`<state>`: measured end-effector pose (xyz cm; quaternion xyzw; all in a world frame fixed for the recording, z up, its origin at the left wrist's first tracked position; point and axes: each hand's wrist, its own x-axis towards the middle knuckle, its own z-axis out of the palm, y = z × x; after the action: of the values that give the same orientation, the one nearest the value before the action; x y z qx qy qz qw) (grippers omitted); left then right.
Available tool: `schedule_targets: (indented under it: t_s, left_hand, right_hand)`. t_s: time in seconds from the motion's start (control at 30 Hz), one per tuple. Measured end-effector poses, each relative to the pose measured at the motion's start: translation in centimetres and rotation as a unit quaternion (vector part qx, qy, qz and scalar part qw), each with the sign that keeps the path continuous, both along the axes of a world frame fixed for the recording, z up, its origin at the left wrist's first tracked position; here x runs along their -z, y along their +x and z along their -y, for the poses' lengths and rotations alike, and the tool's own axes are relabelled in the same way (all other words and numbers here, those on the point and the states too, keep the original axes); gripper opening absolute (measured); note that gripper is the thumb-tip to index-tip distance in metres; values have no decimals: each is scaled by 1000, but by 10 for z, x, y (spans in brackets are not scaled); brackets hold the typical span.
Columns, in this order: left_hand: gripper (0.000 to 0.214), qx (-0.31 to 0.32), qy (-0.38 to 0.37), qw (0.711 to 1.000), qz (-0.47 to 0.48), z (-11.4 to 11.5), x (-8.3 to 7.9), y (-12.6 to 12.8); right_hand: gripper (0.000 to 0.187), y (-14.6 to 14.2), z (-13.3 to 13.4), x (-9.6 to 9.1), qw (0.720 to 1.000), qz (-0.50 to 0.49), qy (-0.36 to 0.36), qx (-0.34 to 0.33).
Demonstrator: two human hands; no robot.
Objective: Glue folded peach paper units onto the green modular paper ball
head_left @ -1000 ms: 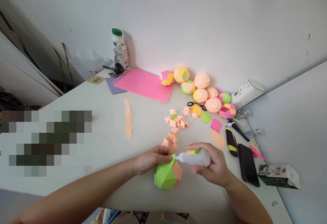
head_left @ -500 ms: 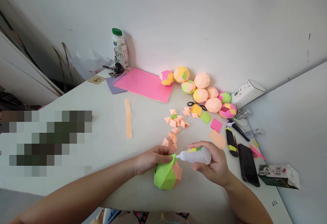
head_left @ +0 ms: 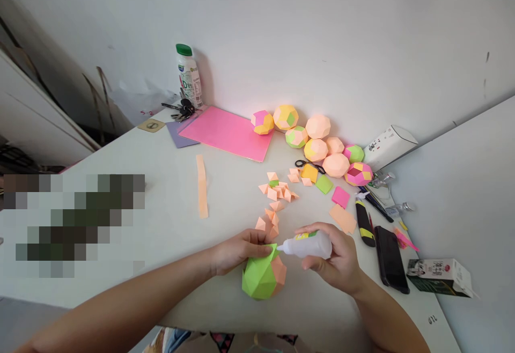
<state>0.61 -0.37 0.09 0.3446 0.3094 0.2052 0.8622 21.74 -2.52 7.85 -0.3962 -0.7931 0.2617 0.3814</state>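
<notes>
Near the table's front edge sits a faceted paper ball [head_left: 259, 278], mostly green with a peach side. My left hand [head_left: 249, 248] pinches the green flap at its top, thumb in front and fingers behind. In my right hand [head_left: 340, 256] lies a white glue bottle [head_left: 309, 245], tilted sideways. Its narrow nozzle points left and meets the edge of the green flap. Whether glue is coming out cannot be made out. Just beyond the ball, folded peach paper pieces [head_left: 277, 192] are scattered in a loose line.
Finished paper balls [head_left: 317, 126] cluster by the wall near black scissors [head_left: 301, 163]. On the right lie a utility knife [head_left: 365, 224], a phone [head_left: 390, 259] and a carton [head_left: 438, 277]. A pink sheet [head_left: 229, 133], a peach strip [head_left: 202, 186], keys [head_left: 184, 109] and a bottle [head_left: 189, 76] are further left.
</notes>
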Motion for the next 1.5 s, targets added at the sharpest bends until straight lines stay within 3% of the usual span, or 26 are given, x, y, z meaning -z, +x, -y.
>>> schedule_targets:
  t_s: [0.93,1.2,1.5]
  left_hand:
    - [20,3,7,1000,-6,1,0,0]
    - [22,3,4,1000,-7,0,0,1]
    - [23,-2,-5,1000,-7,0,-2,1]
  right_hand:
    - [44,-1,1,4,999,11,25,32]
    - [43,-6,2,2,1000,-3,26,14]
    - [44,-3,2,6,998,14,48,49]
